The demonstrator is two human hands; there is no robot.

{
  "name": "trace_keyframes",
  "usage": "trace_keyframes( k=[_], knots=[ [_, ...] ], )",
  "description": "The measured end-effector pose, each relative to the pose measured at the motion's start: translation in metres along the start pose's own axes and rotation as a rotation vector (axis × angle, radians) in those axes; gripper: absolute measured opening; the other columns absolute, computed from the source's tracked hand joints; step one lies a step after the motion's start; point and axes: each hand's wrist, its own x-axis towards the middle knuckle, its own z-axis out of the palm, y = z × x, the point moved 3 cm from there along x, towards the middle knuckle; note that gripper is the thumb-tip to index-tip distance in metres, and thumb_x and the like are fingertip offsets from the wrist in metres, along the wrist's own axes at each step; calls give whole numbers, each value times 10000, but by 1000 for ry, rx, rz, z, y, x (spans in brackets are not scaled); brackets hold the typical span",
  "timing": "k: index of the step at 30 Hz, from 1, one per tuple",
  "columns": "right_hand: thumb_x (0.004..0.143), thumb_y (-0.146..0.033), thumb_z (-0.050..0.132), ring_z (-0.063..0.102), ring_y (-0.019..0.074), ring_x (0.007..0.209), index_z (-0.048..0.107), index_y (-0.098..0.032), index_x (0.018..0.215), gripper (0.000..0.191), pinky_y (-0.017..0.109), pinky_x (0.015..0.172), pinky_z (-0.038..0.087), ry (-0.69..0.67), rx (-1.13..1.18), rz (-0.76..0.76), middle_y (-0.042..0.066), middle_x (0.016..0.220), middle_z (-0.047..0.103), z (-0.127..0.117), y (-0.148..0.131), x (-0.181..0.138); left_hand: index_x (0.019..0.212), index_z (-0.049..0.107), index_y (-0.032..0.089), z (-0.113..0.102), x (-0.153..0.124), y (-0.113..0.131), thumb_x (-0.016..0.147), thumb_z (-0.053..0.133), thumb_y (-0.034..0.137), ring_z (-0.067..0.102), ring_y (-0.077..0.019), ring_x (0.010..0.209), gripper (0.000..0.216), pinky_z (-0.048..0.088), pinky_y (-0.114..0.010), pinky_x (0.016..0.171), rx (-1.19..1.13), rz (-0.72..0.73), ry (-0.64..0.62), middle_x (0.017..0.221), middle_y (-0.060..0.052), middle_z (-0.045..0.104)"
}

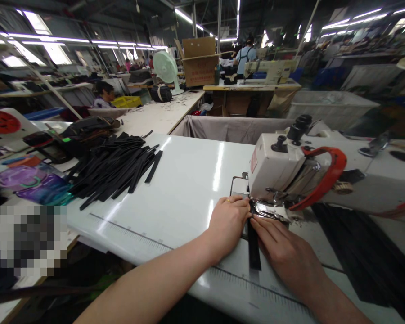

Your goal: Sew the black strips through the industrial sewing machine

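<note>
A narrow black strip (pixel 254 249) lies on the white sewing table (pixel 175 189), running up under the presser foot (pixel 268 210) of the white sewing machine (pixel 290 166). My left hand (pixel 227 225) rests on the table left of the strip, fingers curled together with the tips pressing its upper end. My right hand (pixel 285 252) lies on the other side, fingertips pinched against the strip just below the foot. Both hands touch the strip at the needle area.
A heap of several black strips (pixel 116 168) lies at the table's left. Plastic bags (pixel 33 184) and dark items sit beyond it. A red guard (pixel 324 177) curves over the machine. A grey cloth bin (pixel 229 128) stands behind. Other people work at far tables.
</note>
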Motion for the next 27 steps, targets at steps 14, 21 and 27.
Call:
trace_keyframes(
  k=[14, 21, 27],
  knots=[
    [954, -103, 404, 637, 221, 974, 664, -66, 1097, 299, 348, 855, 540, -3, 117, -43, 118, 1053, 691, -7, 1, -7, 967, 677, 168, 0, 0, 0, 938, 558, 184, 586, -206, 1128, 124, 460, -363, 1011, -12, 9, 39, 1120, -48, 691],
    [966, -114, 381, 631, 221, 990, 658, -82, 1105, 312, 344, 852, 529, 5, 106, -21, 107, 1056, 691, -1, 3, -7, 831, 694, 157, -2, -2, -2, 911, 579, 146, 640, -184, 1013, 140, 498, -302, 955, -103, 133, 64, 995, -40, 723],
    [957, -121, 425, 625, 221, 972, 654, -84, 1091, 268, 351, 840, 534, 14, 146, -4, 92, 1027, 691, 0, 6, -5, 877, 688, 160, 2, 0, -2, 921, 540, 130, 622, -207, 1062, 157, 487, -343, 993, -66, 113, 57, 1049, -49, 714]
  ],
)
